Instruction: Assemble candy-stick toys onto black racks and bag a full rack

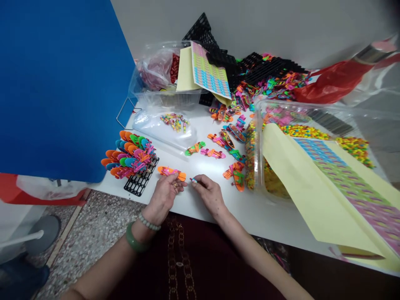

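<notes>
Toy skateboard [172, 171], orange and pink, sits at the table's near edge, left hand [166, 191] on it, thumb at its near side, fingers loosely curled; can't tell if it's a firm grip. Right hand [206, 191], just beside, pinches a small coloured piece [193, 180] at the fingertips. Done, apparently: boards in packed rows [129, 154] on the black rack [135, 182], left. Left, likely: loose boards [213, 153] ahead, plus a big heap [283, 85] behind. Head view only; overall share done unclear.
</notes>
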Motion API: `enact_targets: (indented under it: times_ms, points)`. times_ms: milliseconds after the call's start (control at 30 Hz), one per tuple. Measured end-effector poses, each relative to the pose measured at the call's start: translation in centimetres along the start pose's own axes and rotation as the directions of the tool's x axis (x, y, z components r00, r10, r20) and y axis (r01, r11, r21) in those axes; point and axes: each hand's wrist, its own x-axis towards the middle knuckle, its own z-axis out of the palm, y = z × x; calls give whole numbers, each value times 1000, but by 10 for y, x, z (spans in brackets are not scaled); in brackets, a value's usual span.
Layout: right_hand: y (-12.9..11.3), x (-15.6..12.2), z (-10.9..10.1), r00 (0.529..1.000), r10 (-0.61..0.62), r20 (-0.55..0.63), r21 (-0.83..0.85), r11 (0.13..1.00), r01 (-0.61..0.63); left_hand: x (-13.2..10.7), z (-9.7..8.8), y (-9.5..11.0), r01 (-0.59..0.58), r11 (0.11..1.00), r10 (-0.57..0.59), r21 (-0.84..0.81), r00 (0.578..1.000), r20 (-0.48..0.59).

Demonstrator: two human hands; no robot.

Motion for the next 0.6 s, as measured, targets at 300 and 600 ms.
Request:
enact_targets:
  times_ms: [300, 600]
  points:
    - [1, -3, 7, 996, -79, 29, 42, 996, 78, -1, 0, -2, 76, 997, -77, 32, 996, 45]
    - [-3, -6, 8, 996, 1, 84, 119, 993, -11, -1, -1, -4, 103, 995, -104, 14, 992, 65]
